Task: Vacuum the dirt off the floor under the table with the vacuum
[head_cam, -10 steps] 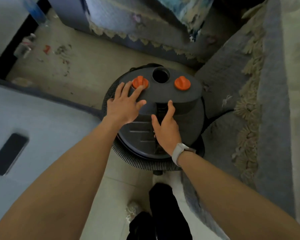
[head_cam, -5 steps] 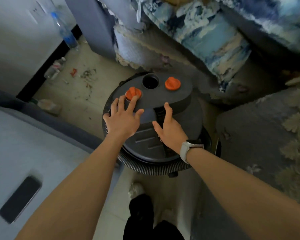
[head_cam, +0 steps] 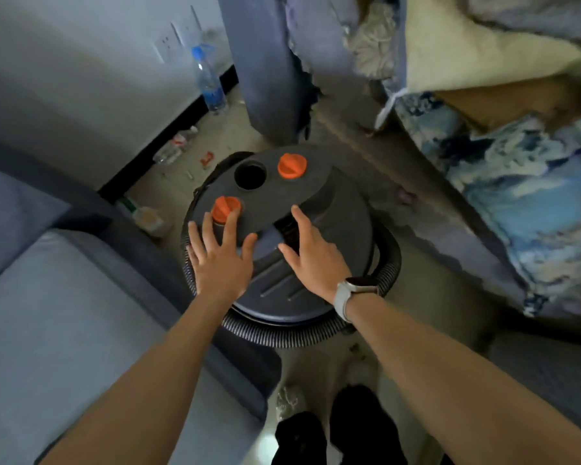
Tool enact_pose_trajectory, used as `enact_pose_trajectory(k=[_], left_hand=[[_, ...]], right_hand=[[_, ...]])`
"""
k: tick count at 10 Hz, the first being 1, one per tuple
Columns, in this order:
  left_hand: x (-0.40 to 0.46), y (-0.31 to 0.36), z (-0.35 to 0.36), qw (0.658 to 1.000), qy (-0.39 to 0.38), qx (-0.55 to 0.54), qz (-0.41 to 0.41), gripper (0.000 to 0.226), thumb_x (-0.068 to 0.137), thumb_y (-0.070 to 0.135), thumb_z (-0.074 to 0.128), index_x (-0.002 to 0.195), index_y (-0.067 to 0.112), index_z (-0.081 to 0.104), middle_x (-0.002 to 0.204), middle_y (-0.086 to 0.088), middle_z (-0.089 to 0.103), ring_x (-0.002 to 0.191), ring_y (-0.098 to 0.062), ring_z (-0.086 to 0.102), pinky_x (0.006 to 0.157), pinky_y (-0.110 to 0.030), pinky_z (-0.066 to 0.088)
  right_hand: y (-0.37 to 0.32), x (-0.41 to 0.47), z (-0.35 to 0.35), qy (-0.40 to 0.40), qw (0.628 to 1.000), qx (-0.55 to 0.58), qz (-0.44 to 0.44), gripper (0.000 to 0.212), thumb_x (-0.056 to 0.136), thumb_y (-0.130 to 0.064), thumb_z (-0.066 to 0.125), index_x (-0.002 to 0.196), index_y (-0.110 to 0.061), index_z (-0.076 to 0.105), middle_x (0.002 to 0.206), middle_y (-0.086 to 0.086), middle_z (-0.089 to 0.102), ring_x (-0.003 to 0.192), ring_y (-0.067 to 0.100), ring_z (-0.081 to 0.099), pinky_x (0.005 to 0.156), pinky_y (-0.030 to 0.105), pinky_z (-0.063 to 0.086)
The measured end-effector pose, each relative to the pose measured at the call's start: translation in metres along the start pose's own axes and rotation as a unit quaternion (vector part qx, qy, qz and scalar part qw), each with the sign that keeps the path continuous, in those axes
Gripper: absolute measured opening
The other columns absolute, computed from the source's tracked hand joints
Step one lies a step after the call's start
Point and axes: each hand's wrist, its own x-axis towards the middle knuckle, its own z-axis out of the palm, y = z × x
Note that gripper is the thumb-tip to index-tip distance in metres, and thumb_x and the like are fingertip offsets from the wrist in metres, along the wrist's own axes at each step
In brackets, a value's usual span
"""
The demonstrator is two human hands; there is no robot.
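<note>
Since a moment ago my view has tilted up and the vacuum (head_cam: 282,236) sits lower. It stands on the floor directly ahead. My left hand (head_cam: 220,260), fingers spread, touches an orange knob (head_cam: 226,208); my right hand (head_cam: 316,260) rests flat nearby, holding nothing.

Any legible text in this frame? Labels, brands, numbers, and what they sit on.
None can be read.
Water bottle by the wall: blue label, print too blurred.
Crushed bottle on the floor: red label, illegible.
Vacuum lid and orange knobs: no markings visible.
Watch on the right wrist: face shows nothing legible.
</note>
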Motion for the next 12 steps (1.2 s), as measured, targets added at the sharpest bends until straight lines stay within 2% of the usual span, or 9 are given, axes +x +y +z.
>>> enact_pose_trajectory(k=[2, 4, 5, 6, 8, 9, 10, 11, 12], left_hand=[[0.080, -0.035, -0.040, 0.995, -0.003, -0.069, -0.076, 0.058, 0.099, 0.046, 0.034, 0.149, 0.044, 0.005, 0.160, -0.005, -0.008, 0.144, -0.029, -0.022, 0.117, -0.046, -0.005], [0.165, -0.086, -0.064, 0.995, 0.009, -0.034, -0.096, 0.059, 0.098, 0.051, 0.030, 0.148, 0.045, 0.001, 0.160, -0.008, -0.005, 0.146, -0.029, -0.017, 0.117, -0.047, -0.007], [0.206, -0.113, -0.081, 0.994, -0.007, -0.015, -0.107, 0.060, 0.096, 0.055, 0.026, 0.148, 0.044, -0.002, 0.160, -0.008, -0.007, 0.146, -0.028, -0.018, 0.116, -0.045, -0.013], [0.235, -0.125, -0.101, 0.993, 0.004, -0.020, -0.116, 0.061, 0.092, 0.060, 0.023, 0.146, 0.046, -0.002, 0.161, -0.005, -0.006, 0.146, -0.025, -0.017, 0.118, -0.047, -0.009], [0.275, -0.134, -0.144, 0.987, 0.001, -0.048, -0.155, 0.060, 0.098, 0.053, 0.030, 0.150, 0.042, 0.001, 0.161, 0.000, -0.010, 0.145, -0.028, -0.019, 0.118, -0.051, 0.001], [0.291, -0.142, -0.155, 0.984, 0.000, -0.047, -0.173, 0.060, 0.097, 0.055, 0.029, 0.149, 0.044, 0.000, 0.160, 0.004, -0.010, 0.145, -0.026, -0.018, 0.117, -0.055, 0.008], [0.306, -0.146, -0.166, 0.980, -0.012, -0.045, -0.196, 0.059, 0.097, 0.056, 0.025, 0.148, 0.046, -0.004, 0.160, 0.006, -0.014, 0.145, -0.025, -0.020, 0.116, -0.055, 0.008], [0.314, -0.150, -0.173, 0.977, -0.021, -0.046, -0.207, 0.058, 0.097, 0.057, 0.023, 0.147, 0.047, -0.005, 0.160, 0.006, -0.015, 0.145, -0.025, -0.021, 0.116, -0.055, 0.008], [0.313, -0.148, -0.174, 0.977, -0.019, -0.037, -0.207, 0.058, 0.098, 0.057, 0.022, 0.148, 0.046, -0.006, 0.160, 0.006, -0.016, 0.145, -0.025, -0.021, 0.116, -0.055, 0.010]], right_hand=[[-0.048, 0.094, 0.009, -0.032, 0.998, -0.010, -0.061, 0.069, 0.099, -0.045, 0.037, 0.152, -0.020, 0.001, 0.149, 0.011, 0.035, 0.120, 0.032, 0.054, 0.082, 0.046, 0.052], [-0.097, 0.174, 0.010, -0.073, 0.994, 0.035, -0.079, 0.067, 0.100, -0.042, 0.037, 0.152, -0.022, 0.002, 0.148, 0.011, 0.036, 0.119, 0.034, 0.053, 0.090, 0.046, 0.047], [-0.123, 0.214, 0.011, -0.091, 0.991, 0.032, -0.090, 0.068, 0.100, -0.041, 0.038, 0.152, -0.020, 0.001, 0.146, 0.013, 0.039, 0.114, 0.035, 0.056, 0.087, 0.044, 0.048], [-0.146, 0.254, 0.015, -0.104, 0.988, -0.009, -0.111, 0.069, 0.100, -0.043, 0.036, 0.152, -0.018, 0.000, 0.141, 0.014, 0.044, 0.108, 0.035, 0.059, 0.082, 0.042, 0.048], [-0.187, 0.309, 0.022, -0.114, 0.987, -0.005, -0.111, 0.069, 0.099, -0.043, 0.038, 0.152, -0.020, 0.000, 0.147, 0.011, 0.039, 0.112, 0.034, 0.058, 0.084, 0.042, 0.048], [-0.202, 0.328, 0.024, -0.125, 0.985, -0.016, -0.117, 0.069, 0.099, -0.043, 0.037, 0.152, -0.019, -0.001, 0.148, 0.012, 0.037, 0.113, 0.034, 0.058, 0.084, 0.041, 0.047], [-0.216, 0.350, 0.026, -0.145, 0.982, -0.024, -0.120, 0.070, 0.099, -0.043, 0.037, 0.152, -0.018, -0.003, 0.148, 0.013, 0.036, 0.111, 0.035, 0.058, 0.083, 0.041, 0.048], [-0.222, 0.361, 0.026, -0.178, 0.977, 0.033, -0.118, 0.074, 0.098, -0.040, 0.044, 0.152, -0.021, -0.005, 0.150, 0.013, 0.034, 0.115, 0.033, 0.057, 0.090, 0.044, 0.049], [-0.215, 0.363, 0.018, -0.216, 0.961, 0.125, -0.118, 0.076, 0.097, -0.033, 0.050, 0.152, -0.023, -0.001, 0.155, 0.009, 0.022, 0.134, 0.025, 0.040, 0.101, 0.034, 0.039]])
